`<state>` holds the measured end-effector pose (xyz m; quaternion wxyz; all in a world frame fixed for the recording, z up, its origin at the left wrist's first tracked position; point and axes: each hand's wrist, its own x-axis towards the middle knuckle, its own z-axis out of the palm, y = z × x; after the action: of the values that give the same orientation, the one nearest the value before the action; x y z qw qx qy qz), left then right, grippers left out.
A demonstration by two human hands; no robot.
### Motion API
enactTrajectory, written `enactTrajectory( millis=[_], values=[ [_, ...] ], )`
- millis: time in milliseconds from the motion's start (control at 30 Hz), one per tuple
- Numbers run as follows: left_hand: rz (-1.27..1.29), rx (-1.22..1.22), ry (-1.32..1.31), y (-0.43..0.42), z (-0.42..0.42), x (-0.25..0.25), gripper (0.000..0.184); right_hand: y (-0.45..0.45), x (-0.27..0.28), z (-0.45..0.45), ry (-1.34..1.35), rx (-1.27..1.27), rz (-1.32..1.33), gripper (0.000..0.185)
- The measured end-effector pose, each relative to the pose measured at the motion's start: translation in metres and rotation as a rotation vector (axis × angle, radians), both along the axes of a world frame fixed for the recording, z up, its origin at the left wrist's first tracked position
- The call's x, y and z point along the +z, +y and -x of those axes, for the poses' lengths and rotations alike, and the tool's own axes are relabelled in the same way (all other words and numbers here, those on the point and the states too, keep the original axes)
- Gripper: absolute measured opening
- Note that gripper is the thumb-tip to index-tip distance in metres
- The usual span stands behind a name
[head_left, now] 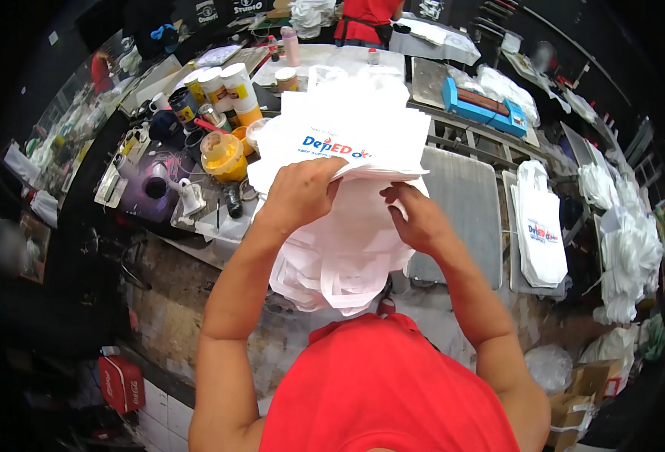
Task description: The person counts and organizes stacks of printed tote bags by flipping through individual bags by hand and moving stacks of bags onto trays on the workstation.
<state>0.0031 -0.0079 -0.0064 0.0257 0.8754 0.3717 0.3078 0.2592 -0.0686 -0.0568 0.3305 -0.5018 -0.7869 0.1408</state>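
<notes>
A thick stack of white fabric bags (347,120), printed with blue and red "DepED" lettering, lies in front of me at the table's near end. My left hand (306,192) is closed over the near left part of the top printed bags, its thumb side toward the middle. At the near right edge of these bags is my right hand (415,215), fingers bent and thumb apart from them, with nothing visible between. White bag bodies and handles (340,264) hang below the hands, over the table's near edge.
On the left stand white tubs (238,87), a yellow bucket (223,154) and a dark bottle (232,200). Right are a grey platen (457,218), printed bags on another board (539,233) and a blue machine (484,107). A person in red (368,21) stands at the back.
</notes>
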Motion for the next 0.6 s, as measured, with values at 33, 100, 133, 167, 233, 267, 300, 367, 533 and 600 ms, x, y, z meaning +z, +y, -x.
enactTrajectory(
  millis=[33, 100, 133, 167, 233, 267, 300, 367, 533, 600],
  values=[
    [0.013, 0.011, 0.023, -0.001, -0.001, 0.004, 0.024, 0.01, -0.01, -0.004, -0.001, 0.003, 0.0, 0.023],
    [0.027, 0.02, 0.052, 0.0, -0.002, 0.004, 0.025, 0.024, -0.022, -0.005, -0.41, 0.03, -0.222, 0.02],
    [0.025, 0.027, 0.061, 0.003, -0.003, 0.001, 0.026, 0.03, -0.024, -0.005, -0.414, 0.042, -0.304, 0.017],
    [0.021, 0.034, 0.07, 0.004, -0.004, 0.0, 0.028, 0.036, -0.024, -0.007, -0.412, 0.042, -0.306, 0.017],
    [0.026, 0.04, 0.081, 0.001, -0.005, 0.0, 0.029, 0.033, 0.011, 0.007, -0.523, -0.03, 0.052, 0.014],
    [0.036, 0.05, 0.087, 0.0, -0.006, -0.001, 0.03, 0.031, 0.015, 0.008, -0.525, -0.03, 0.048, 0.014],
    [0.036, 0.052, 0.085, -0.002, -0.006, -0.002, 0.03, 0.027, 0.016, 0.01, -0.359, -0.043, -0.043, 0.013],
    [-0.007, -0.027, -0.001, -0.007, -0.007, -0.007, 0.029, 0.022, 0.02, 0.013, -0.19, -0.055, -0.126, 0.013],
    [-0.022, 0.062, -0.005, 0.002, -0.003, 0.002, 0.02, -0.005, 0.032, 0.013, -0.157, 0.011, -0.476, 0.017],
    [-0.024, 0.065, -0.001, 0.005, -0.002, 0.005, 0.021, -0.014, 0.016, 0.011, -0.3, 0.095, -0.212, 0.011]
  ],
)
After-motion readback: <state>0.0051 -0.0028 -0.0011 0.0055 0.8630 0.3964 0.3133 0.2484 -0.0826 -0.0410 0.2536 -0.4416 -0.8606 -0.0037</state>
